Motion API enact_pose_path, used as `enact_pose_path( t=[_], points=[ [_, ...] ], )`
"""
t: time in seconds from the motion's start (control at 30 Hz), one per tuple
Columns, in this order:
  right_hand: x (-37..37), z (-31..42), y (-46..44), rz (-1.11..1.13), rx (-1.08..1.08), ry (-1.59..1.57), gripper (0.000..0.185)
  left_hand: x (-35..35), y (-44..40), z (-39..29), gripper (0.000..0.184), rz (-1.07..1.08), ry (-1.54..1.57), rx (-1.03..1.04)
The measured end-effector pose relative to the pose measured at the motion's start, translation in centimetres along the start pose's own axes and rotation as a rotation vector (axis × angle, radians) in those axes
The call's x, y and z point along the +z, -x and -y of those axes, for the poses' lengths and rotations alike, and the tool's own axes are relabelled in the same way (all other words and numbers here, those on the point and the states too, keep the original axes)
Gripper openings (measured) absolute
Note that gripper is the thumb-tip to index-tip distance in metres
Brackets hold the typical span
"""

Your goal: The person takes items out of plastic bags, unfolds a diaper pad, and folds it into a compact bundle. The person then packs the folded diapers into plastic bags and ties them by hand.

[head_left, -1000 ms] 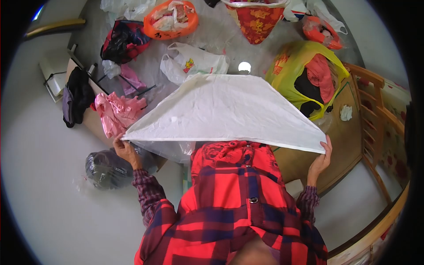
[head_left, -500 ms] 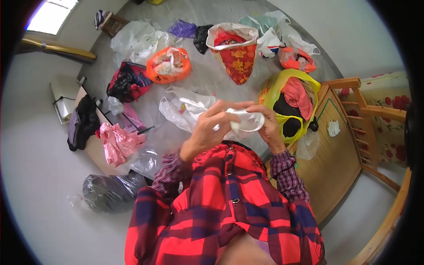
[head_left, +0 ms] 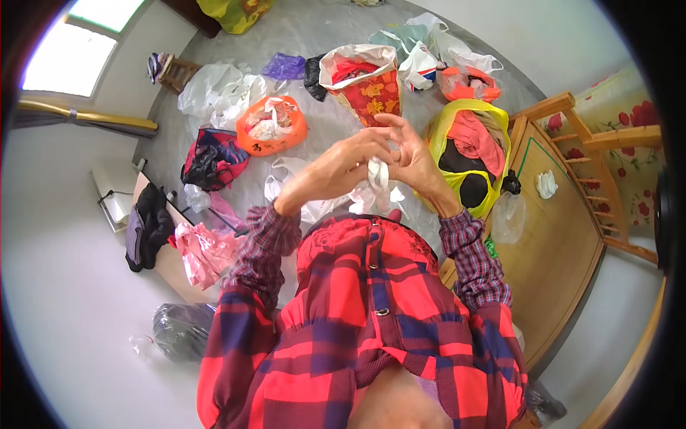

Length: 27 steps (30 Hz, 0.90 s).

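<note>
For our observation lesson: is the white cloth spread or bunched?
Bunched: the white cloth forms a small wad between the left hand and right hand.

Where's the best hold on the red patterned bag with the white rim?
On the red patterned bag, I'd pinch the white rim at its left and right edges, coming down from above. The mouth gapes open, so thumbs should fit inside, beside the red contents; the body looks soft and likely to sag.

Daylight glares white through 1 window [head_left: 71, 53], far left of and beyond the grip. The room is bright, shadows soft. The white item [head_left: 377, 173] in the grip looks slightly blurred; outward from it, fisheye distortion bends edges towards black corners.
</note>
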State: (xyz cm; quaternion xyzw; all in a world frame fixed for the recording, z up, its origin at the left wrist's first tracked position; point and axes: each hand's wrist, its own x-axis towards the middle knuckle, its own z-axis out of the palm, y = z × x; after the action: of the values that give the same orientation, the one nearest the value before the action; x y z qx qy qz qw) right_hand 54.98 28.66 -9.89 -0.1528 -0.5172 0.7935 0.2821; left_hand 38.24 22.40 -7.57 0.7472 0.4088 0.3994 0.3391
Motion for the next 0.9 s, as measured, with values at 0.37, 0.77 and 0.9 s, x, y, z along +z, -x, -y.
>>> enact_pose_path(
  t=[0.37,0.77,0.9],
  points=[
    [-0.3,4.7,1.7,-0.492,-0.478,0.724,0.018,-3.2,-5.3,-2.3,0.013,-0.129,-0.010,-0.347],
    [-3.6,-0.2,-1.9,-0.084,-0.332,1.388,0.018,-4.7,-7.9,-6.8,0.008,-0.220,0.086,-0.081],
    [-6.6,-2.1,-1.2,-0.004,-0.081,1.758,0.017,-9.0,-7.8,-5.5,0.009,-0.457,0.057,-0.061]
  ],
)
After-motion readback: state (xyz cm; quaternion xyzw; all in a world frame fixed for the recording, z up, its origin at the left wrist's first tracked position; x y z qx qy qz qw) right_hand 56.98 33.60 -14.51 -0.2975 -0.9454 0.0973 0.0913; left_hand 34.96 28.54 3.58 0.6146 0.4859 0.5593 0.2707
